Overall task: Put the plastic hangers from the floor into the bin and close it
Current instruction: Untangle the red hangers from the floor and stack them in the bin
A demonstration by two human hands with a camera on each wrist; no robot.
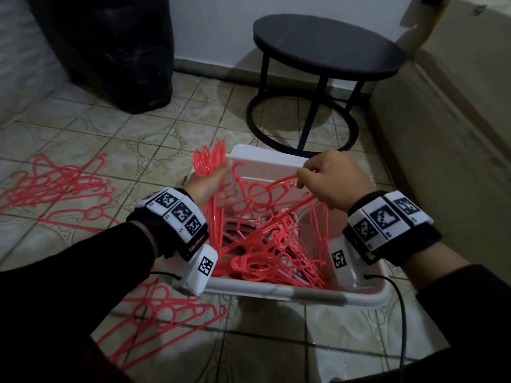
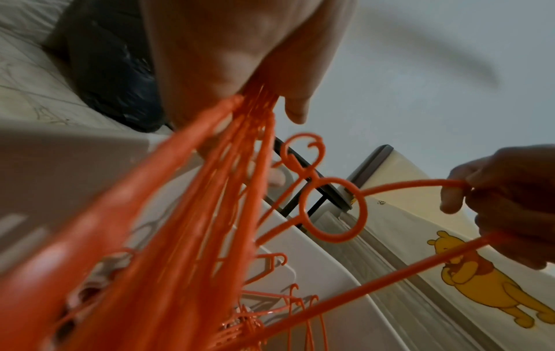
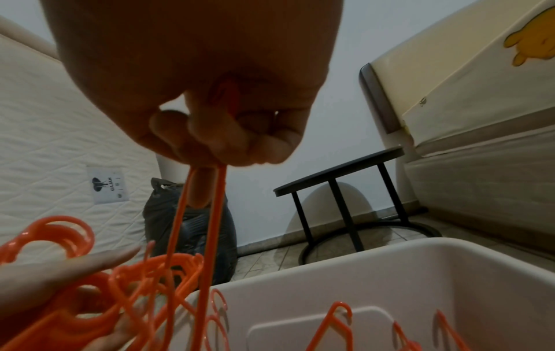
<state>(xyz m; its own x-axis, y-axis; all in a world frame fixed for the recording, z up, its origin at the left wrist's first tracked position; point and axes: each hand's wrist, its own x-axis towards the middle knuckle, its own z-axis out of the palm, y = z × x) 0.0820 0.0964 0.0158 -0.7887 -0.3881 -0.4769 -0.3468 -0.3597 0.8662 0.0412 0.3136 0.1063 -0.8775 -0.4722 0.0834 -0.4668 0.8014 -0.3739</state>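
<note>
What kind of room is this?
Probably a bedroom or spare room at home: a quilted mattress stands against the wall, beside a round black side table on a tiled floor.

round black table [image 1: 326, 42], black bag [image 1: 116, 51], mattress [image 3: 60, 118]

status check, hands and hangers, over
Left hand grips a hanger bunch over the bin. Right hand pinches one hanger. More hangers on floor.
</note>
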